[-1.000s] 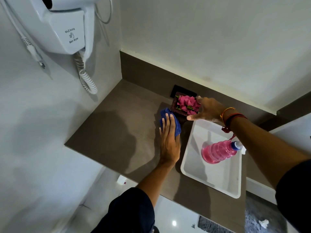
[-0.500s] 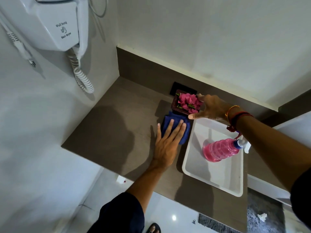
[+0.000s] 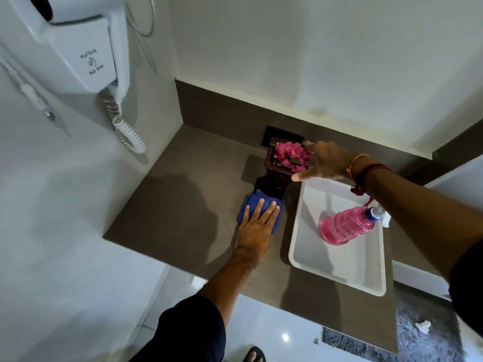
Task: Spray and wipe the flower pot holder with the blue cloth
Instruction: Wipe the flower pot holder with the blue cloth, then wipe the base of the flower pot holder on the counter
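Note:
A dark wooden flower pot holder (image 3: 274, 176) with pink flowers (image 3: 290, 155) on top stands on the brown counter (image 3: 172, 202). My right hand (image 3: 324, 163) grips its top rim from the right, holding it tilted. The blue cloth (image 3: 251, 205) lies flat on the counter against the holder's base. My left hand (image 3: 257, 226) presses down on the cloth with fingers spread. A pink spray bottle (image 3: 345, 226) lies on its side in a white tray (image 3: 337, 270) to the right.
A white wall-hung hair dryer (image 3: 75, 48) with a coiled cord (image 3: 122, 126) hangs on the left wall. A black socket plate (image 3: 274, 134) sits behind the holder. The counter's front edge drops to a tiled floor with a grey mat (image 3: 423, 340).
My left hand slid the blue cloth from the holder's left side toward me, to the front of its base. My right hand stayed on the holder's top.

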Tool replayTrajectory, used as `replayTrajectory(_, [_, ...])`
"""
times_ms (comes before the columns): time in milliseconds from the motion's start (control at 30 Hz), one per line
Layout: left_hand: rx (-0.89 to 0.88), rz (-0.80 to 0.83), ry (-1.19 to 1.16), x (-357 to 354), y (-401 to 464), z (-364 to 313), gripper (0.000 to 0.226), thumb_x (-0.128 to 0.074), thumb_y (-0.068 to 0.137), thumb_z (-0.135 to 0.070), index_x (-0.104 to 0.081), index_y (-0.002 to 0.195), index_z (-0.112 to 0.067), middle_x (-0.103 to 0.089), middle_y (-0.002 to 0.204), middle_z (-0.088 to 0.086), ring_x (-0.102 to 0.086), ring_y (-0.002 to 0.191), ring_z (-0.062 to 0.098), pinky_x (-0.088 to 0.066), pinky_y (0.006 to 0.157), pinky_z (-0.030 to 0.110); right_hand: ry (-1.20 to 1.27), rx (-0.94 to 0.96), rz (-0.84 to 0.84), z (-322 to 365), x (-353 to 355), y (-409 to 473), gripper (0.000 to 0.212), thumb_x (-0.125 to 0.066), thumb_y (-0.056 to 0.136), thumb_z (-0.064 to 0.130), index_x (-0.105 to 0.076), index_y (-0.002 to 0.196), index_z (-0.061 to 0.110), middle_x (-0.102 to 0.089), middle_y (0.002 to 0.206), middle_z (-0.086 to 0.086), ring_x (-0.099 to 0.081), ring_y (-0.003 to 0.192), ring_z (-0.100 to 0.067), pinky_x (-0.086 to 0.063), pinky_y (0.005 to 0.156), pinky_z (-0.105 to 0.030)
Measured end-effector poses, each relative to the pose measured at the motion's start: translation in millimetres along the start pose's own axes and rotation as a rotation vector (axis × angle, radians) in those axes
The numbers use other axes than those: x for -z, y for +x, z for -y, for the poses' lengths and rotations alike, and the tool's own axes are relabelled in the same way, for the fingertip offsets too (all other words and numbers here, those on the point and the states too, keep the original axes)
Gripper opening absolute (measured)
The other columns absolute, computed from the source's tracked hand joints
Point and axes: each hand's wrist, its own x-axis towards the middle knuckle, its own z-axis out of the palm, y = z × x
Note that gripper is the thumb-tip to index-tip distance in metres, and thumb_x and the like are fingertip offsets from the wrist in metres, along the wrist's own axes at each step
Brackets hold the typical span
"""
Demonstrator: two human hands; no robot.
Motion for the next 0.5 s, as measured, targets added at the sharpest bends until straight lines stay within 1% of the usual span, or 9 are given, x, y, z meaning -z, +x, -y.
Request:
replayTrajectory(67, [0.030,0.117,0.000,11.2,-0.6,-3.4,0.091,-0.064,0.087,-0.012,-0.006,0.157,-0.019,-0.008,0.166,0.000,0.001,0.152,0.029,-0.004,0.122,0.055,0.012,-0.002,0.003,-1.6,-0.7,1.1,0.105,-0.075,0.064,0.062,-0.033,0.143,0.007,-0.062,0.122,-0.017,-0.059,0.105,-0.033,-0.040,0.078,-0.031])
replayTrajectory(133, [0.070,0.273,-0.014,30.0,7.0,-7.3,0.083,-0.060,0.091,-0.013,-0.008,0.157,-0.019,-0.011,0.166,0.000,-0.003,0.152,0.030,-0.006,0.122,0.054,0.028,0.000,0.002,-3.3,-1.9,1.0,0.103,-0.076,0.063,0.063,-0.036,0.140,0.008,-0.062,0.123,-0.016,-0.059,0.104,-0.032,-0.041,0.077,-0.030])
replayTrajectory(233, [0.121,0.504,-0.042,59.7,18.8,-6.4,0.064,-0.043,0.099,-0.016,-0.014,0.156,-0.019,-0.014,0.165,0.000,-0.008,0.152,0.028,-0.013,0.121,0.053,0.051,-0.006,-0.002,-2.6,-3.0,0.9,0.105,-0.077,0.063,0.062,-0.034,0.142,0.008,-0.056,0.133,-0.016,-0.057,0.115,-0.034,-0.045,0.081,-0.032])
replayTrajectory(300, [0.113,0.498,-0.026,72.2,10.9,-5.3,0.060,-0.043,0.099,-0.016,-0.019,0.154,-0.019,-0.018,0.164,0.001,-0.013,0.151,0.026,-0.018,0.119,0.056,0.122,-0.023,-0.030,-2.2,-6.3,-6.9,0.109,-0.075,0.064,0.063,-0.028,0.145,0.007,-0.045,0.145,-0.019,-0.049,0.126,-0.036,-0.044,0.096,-0.037])
replayTrajectory(367, [0.077,0.345,0.011,76.3,-8.4,-5.7,0.065,-0.051,0.095,-0.013,-0.023,0.153,-0.019,-0.026,0.161,0.004,-0.020,0.149,0.025,-0.024,0.116,0.057,0.313,-0.084,-0.136,2.0,-21.5,-28.9,0.108,-0.067,0.067,0.070,-0.029,0.145,0.007,-0.043,0.147,-0.018,-0.048,0.129,-0.035,-0.039,0.100,-0.034])
replayTrajectory(400, [0.067,0.270,0.000,76.1,-18.8,-7.0,0.069,-0.053,0.093,-0.011,-0.020,0.154,-0.020,-0.027,0.161,0.005,-0.020,0.149,0.025,-0.025,0.116,0.056,0.434,-0.131,-0.243,5.2,-37.0,-43.8,0.099,-0.059,0.070,0.075,-0.042,0.139,0.007,-0.054,0.138,-0.017,-0.055,0.122,-0.031,-0.043,0.098,-0.039])
replayTrajectory(433, [0.059,0.209,-0.027,76.0,-26.9,-10.6,0.073,-0.053,0.093,-0.009,-0.017,0.155,-0.020,-0.026,0.161,0.005,-0.020,0.149,0.025,-0.025,0.117,0.054,0.533,-0.190,-0.360,7.7,-57.6,-60.7,0.085,-0.047,0.073,0.082,-0.061,0.116,0.010,-0.069,0.113,-0.012,-0.064,0.102,-0.026,-0.049,0.088,-0.041])
replayTrajectory(467, [0.050,0.157,-0.048,76.6,-32.7,-16.1,0.075,-0.052,0.092,-0.008,-0.013,0.156,-0.021,-0.026,0.161,0.005,-0.021,0.149,0.025,-0.027,0.117,0.052,0.596,-0.247,-0.452,9.2,-83.1,-74.5,0.080,-0.034,0.074,0.086,-0.067,0.084,0.014,-0.071,0.082,-0.006,-0.065,0.077,-0.020,-0.050,0.073,-0.043])
replayTrajectory(500, [0.034,0.114,-0.049,77.4,-36.2,-23.7,0.077,-0.052,0.092,-0.008,-0.011,0.156,-0.021,-0.025,0.162,0.005,-0.022,0.149,0.025,-0.028,0.117,0.051,0.652,-0.315,-0.468,11.2,-106.4,-87.9,0.082,-0.026,0.075,0.086,-0.062,0.066,0.013,-0.065,0.065,-0.003,-0.061,0.062,-0.020,-0.051,0.068,-0.043])
